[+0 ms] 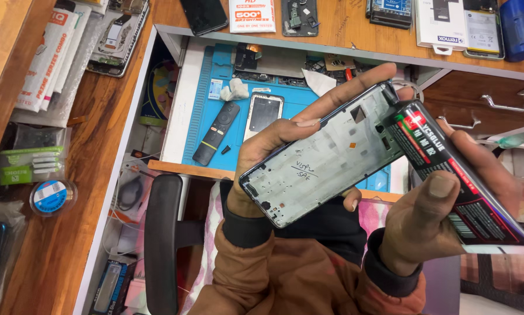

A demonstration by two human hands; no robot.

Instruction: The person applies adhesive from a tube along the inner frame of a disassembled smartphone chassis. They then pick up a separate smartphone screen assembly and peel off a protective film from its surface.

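Grey phone frame (326,157) clasped in left hand (267,151), right hand (431,216) closed round glue tube (454,175), nozzle seemingly touching frame, remote (216,133) on blue mat (206,99) behind

One phone frame (326,157), one glue tube (454,175)

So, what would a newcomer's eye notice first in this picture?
First, the bare phone frame held tilted in the left hand at the centre. Next, the black and red glue tube in the right hand, its tip at the frame's upper end. Behind them, a black remote lies on the blue mat on the desk.
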